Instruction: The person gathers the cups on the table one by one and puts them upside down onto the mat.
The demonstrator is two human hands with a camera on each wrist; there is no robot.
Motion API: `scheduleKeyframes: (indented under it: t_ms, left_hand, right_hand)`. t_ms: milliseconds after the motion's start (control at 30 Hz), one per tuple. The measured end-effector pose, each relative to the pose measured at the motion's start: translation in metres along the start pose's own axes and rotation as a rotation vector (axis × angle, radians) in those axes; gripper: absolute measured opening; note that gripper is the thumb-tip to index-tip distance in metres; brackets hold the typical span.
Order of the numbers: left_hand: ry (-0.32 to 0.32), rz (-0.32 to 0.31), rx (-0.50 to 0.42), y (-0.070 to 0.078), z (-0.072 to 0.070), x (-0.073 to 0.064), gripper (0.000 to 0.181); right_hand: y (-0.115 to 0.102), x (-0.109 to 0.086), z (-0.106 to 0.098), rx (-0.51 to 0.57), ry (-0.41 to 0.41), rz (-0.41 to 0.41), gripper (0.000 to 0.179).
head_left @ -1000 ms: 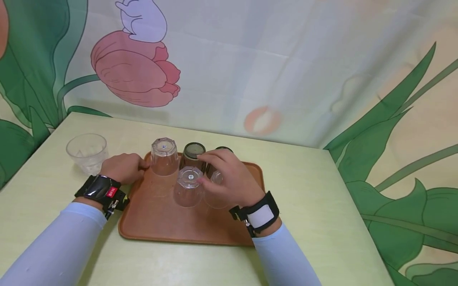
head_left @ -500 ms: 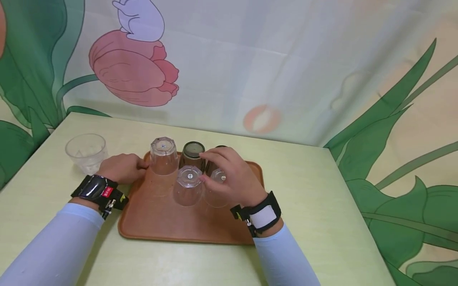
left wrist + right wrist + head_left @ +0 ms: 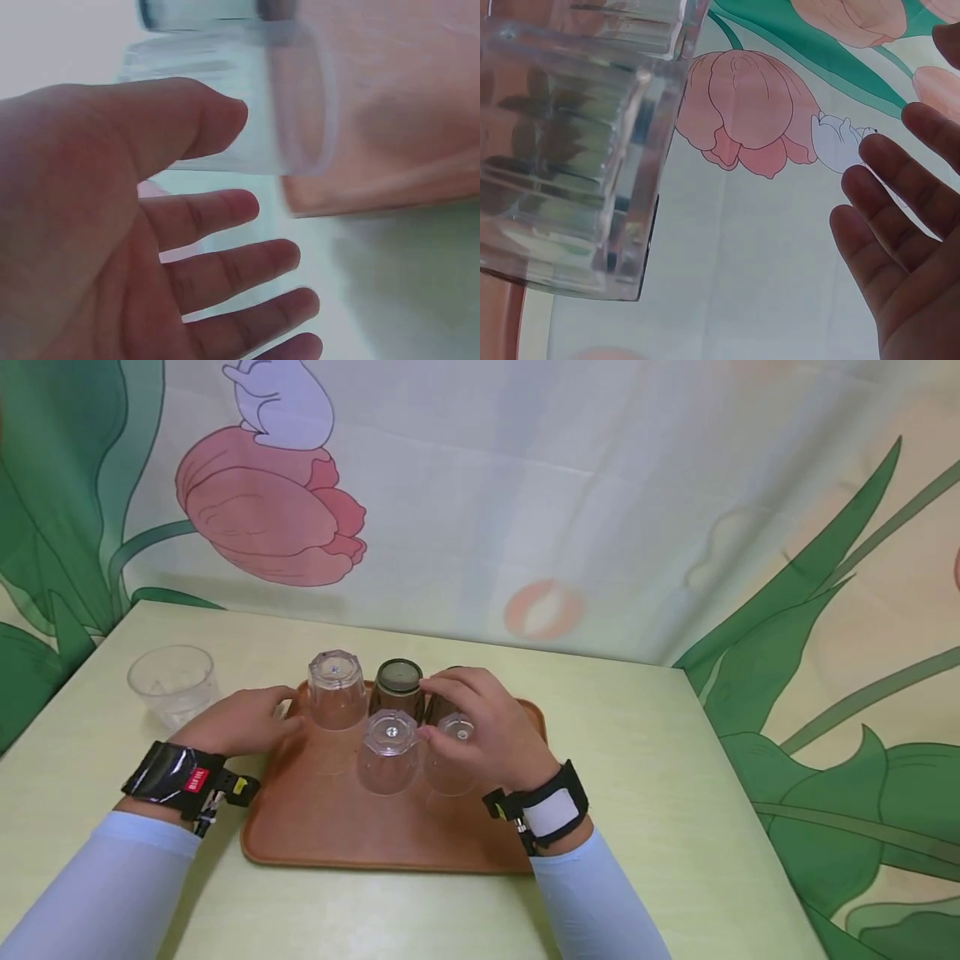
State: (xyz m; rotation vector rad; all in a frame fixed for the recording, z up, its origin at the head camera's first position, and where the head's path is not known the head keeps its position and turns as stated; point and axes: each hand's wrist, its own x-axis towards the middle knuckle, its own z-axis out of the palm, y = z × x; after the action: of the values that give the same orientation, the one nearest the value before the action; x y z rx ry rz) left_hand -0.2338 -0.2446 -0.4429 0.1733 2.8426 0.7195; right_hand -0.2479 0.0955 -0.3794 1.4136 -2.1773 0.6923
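My left hand (image 3: 242, 722) is at the left edge of a brown tray (image 3: 360, 839), its fingers straight and spread in the left wrist view, thumb overlapping an upside-down clear glass (image 3: 300, 120). That glass stands at the tray's back left. My right hand (image 3: 495, 731) hovers over the tray with loose, parted fingers and nothing in them. Its fingertips come close to a front clear tumbler (image 3: 388, 764) and a dark tinted glass (image 3: 397, 681), both upside down. Another clear glass (image 3: 447, 768) and a second dark glass (image 3: 442, 700) are partly hidden by the right hand.
An upright clear glass (image 3: 174, 681) stands on the pale green table (image 3: 622, 793), left of the tray and just behind the left hand. A printed curtain (image 3: 442, 510) hangs along the table's back edge.
The left hand has loosened from its curled pose at the tray's edge, its wrist shifting left and its fingers spreading. The right hand stays nearly still. The glasses keep their places on the tray.
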Motion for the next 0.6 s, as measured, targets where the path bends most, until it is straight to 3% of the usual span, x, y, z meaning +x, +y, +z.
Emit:
scheduleKeyframes:
  t_ms: [133, 300, 600]
  left_hand:
    - [0.077, 0.005, 0.017, 0.015, -0.014, -0.014, 0.064]
    - [0.212, 0.077, 0.006, 0.042, -0.028, -0.031, 0.065]
    - [0.449, 0.361, -0.051, 0.094, -0.037, -0.058, 0.063]
  right_hand:
    - [0.0, 0.0, -0.002, 0.002, 0.011, 0.002, 0.046]
    - [-0.002, -0.001, -0.007, -0.004, 0.03, 0.011, 0.046]
    - [-0.004, -0.002, -0.013, -0.018, 0.048, 0.023, 0.052]
